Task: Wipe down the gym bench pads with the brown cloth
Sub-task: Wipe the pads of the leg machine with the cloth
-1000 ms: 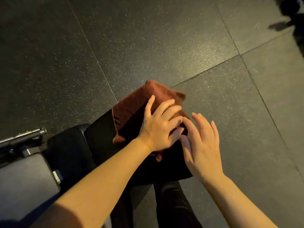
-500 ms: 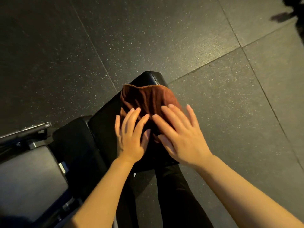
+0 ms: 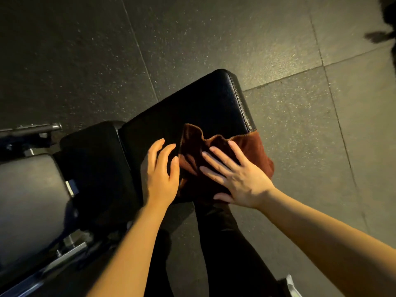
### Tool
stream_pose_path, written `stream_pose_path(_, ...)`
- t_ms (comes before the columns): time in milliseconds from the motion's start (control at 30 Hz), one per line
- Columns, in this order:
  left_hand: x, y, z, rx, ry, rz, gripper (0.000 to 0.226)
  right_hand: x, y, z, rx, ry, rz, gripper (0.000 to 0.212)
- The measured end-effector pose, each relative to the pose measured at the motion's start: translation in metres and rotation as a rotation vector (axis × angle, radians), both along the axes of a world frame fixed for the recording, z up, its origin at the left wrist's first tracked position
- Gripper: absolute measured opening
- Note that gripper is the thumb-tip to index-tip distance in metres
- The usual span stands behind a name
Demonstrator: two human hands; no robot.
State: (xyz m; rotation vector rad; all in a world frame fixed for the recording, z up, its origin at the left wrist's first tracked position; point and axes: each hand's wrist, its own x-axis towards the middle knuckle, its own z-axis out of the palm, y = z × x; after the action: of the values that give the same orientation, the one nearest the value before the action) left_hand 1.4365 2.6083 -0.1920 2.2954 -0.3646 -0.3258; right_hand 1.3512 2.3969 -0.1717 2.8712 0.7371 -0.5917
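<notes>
Head view: the brown cloth (image 3: 252, 151) lies bunched on the near right corner of the black seat pad (image 3: 192, 108), its right edge hanging over the pad's side — most likely because a wiping stroke carries it toward that edge. The right hand (image 3: 237, 179) lies flat on top of the cloth, fingers straight and spread, nothing clamped; pressing with an open palm gives wide contact, which suits rubbing a flat pad better than a pinch would. The left hand (image 3: 160, 170) sits just left of the cloth on the bare vinyl, fingers relaxed and slightly apart, its fingertips at the cloth's left fringe. I judge it steadies the person or stands ready to straighten the wrinkled fabric — whether it actually touches the cloth, I cannot tell.

To the left, a second black pad (image 3: 94, 159) sits just beside the seat pad, and further left a larger grey-lit pad (image 3: 27, 200) shows. A metal bar (image 3: 36, 127) juts out at far left. Speckled rubber floor tiles (image 3: 214, 35) surround the bench.
</notes>
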Motion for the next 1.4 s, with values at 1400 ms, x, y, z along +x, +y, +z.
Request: stream_pose_path(1400, -0.095, 0.187, -0.226, 0.157, 0.004, 0.259, 0.053, 0.101, 0.18, -0.109, -0.296, -0.194, -0.342, 0.085)
